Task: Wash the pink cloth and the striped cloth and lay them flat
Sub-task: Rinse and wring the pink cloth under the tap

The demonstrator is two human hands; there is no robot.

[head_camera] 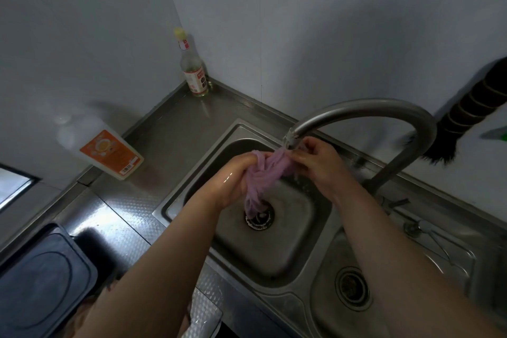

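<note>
The pink cloth (262,178) is bunched and wet under the spout of the steel tap (356,112), over the left basin of the sink (189,173). My left hand (233,181) grips its left part. My right hand (318,162) pinches its upper right end just below the tap's mouth. The cloth's lower end hangs down toward the drain (259,218). Water drips from it. No striped cloth is in view.
A white detergent bottle with an orange label (109,151) stands at the counter's left. A clear bottle with a yellow cap (193,68) sits in the back corner. A dark brush (466,115) hangs at right. The right basin (351,288) and a dark tray (41,277) lie near me.
</note>
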